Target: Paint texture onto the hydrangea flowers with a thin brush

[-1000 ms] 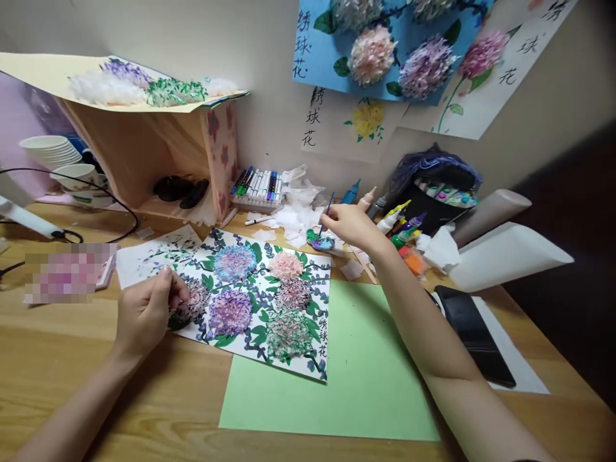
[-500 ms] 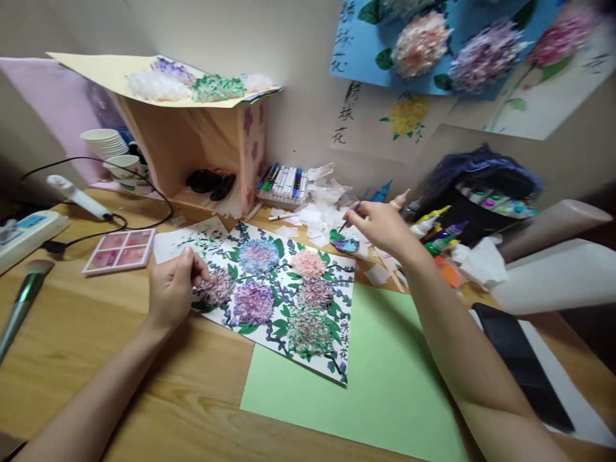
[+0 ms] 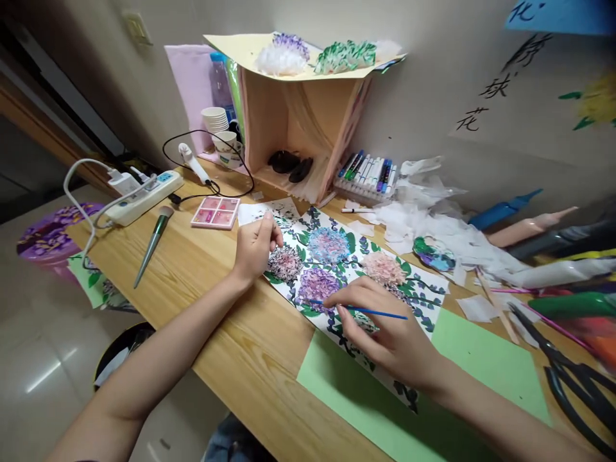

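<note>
My right hand [image 3: 385,327] pinches a slim blue paintbrush [image 3: 375,312], its tip end over the purple flower [image 3: 315,285] of a white painted sheet [image 3: 436,289]. Whether the bristles touch the flower I cannot tell. Textured blue [image 3: 328,245] and peach [image 3: 384,268] flowers stand out among green leaves and dark stems on the sheet. Part of its lower right lies hidden under my right hand. At the sheet's left edge my left hand [image 3: 255,250] is curled closed, thumb uppermost, beside a dark-and-pink flower [image 3: 285,262]. Nothing shows between its fingers.
Green paper [image 3: 491,359] lies under the sheet. A paint palette [image 3: 433,253] sits among white scraps; black scissors [image 3: 572,372] and paint bottles [image 3: 568,273] are at right. A makeup brush [image 3: 154,247], pink palette [image 3: 215,212] and power strip [image 3: 144,199] are at left.
My right hand has brought the paintbrush from the paint palette to the purple flower. My left hand stays curled at the sheet's left edge. The view has turned left.
</note>
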A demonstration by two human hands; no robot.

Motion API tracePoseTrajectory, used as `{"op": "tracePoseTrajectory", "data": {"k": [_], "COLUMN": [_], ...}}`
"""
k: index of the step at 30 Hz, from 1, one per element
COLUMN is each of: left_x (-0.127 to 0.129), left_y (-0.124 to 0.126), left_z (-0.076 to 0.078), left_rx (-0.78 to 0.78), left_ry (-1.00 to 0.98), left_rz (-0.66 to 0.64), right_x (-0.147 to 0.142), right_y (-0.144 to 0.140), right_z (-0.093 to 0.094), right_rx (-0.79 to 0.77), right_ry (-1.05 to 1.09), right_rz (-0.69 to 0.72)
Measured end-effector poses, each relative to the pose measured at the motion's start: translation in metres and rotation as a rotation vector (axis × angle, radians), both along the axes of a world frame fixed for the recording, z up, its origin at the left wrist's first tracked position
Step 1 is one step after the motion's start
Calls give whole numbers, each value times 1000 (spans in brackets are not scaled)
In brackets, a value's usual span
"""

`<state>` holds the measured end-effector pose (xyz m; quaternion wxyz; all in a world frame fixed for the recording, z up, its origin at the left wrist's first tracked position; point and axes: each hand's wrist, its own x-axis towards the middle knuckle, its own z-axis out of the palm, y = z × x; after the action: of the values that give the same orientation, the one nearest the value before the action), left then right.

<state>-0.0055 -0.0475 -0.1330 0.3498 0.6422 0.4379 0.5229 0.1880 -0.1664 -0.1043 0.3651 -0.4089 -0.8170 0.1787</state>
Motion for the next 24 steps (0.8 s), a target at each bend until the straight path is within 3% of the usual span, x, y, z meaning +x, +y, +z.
{"op": "tracePoseTrajectory", "data": {"k": [9, 24], "left_x": [0, 0], "left_y": [0, 1], "left_z": [-2, -3], "left_rx": [16, 36], "left_ry": [-6, 16], "left_rz": [-6, 6], "right_x": [-3, -3], "right_y": [4, 2], "right_z": [-11, -9], "right_rx": [-29, -13], "right_ry": [-23, -19], "right_rz": [5, 2]}}
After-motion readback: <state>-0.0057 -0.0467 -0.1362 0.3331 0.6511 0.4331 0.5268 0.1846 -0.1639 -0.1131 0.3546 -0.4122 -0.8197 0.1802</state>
